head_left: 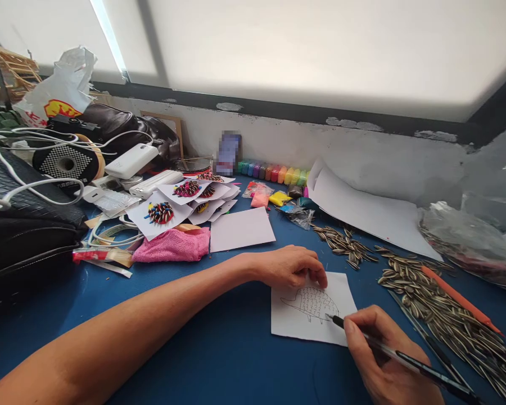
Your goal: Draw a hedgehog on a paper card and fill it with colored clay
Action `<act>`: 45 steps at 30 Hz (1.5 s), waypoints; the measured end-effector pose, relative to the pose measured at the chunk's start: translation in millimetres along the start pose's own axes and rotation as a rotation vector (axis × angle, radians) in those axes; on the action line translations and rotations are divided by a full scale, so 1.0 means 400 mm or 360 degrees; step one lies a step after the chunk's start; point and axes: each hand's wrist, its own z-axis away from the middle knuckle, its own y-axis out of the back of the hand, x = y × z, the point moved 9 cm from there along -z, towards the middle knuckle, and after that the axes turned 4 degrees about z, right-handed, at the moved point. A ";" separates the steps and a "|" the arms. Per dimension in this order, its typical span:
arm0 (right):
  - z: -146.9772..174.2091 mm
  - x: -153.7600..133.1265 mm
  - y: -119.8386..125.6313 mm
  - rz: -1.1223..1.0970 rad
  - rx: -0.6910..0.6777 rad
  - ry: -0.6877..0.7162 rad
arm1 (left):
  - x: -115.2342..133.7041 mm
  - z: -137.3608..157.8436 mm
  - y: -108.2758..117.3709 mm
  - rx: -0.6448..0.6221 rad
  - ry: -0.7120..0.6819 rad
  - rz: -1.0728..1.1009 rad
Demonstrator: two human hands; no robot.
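My right hand (390,354) is wrapped round a black-and-clear pen (388,350), its tip touching a small white sheet of paper (284,323). On that sheet is a line drawing of an animal (316,304) with a pointed snout, short legs and a body filled with small curved marks. My left hand (293,267) lies across the top edge of the sheet, fingers loosely bent and a little apart, holding nothing between them. Just above the left hand a blank white sheet (242,229) lies on the blue table (236,349).
Striped sunflower seeds (442,315) are heaped at right, with an orange stick tool (461,301) on them. Finished seed-covered pictures (160,212), a pink cloth (172,246) and a power bank (131,161) lie left. Colored clay packs (280,198) and a phone (228,153) stand behind.
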 end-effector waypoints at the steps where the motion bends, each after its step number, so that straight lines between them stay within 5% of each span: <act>1: -0.001 0.001 0.001 -0.0002 -0.0001 -0.0006 | 0.000 0.000 0.000 0.0000 -0.0001 0.0000; 11: 0.009 0.003 -0.009 -0.0112 0.0008 -0.0190 | 0.000 0.001 -0.001 -0.0001 0.0011 -0.0020; 22: -0.002 -0.004 -0.007 -0.0097 -0.0059 0.0007 | 0.001 0.001 0.000 0.0004 -0.0002 -0.0012; 30: 0.006 0.002 -0.009 -0.0089 -0.0013 -0.0125 | 0.001 0.001 0.000 0.0019 0.0003 0.0003; 45: 0.005 -0.006 -0.011 -0.0033 -0.0065 0.0024 | -0.002 0.002 -0.001 0.0012 0.0009 0.0020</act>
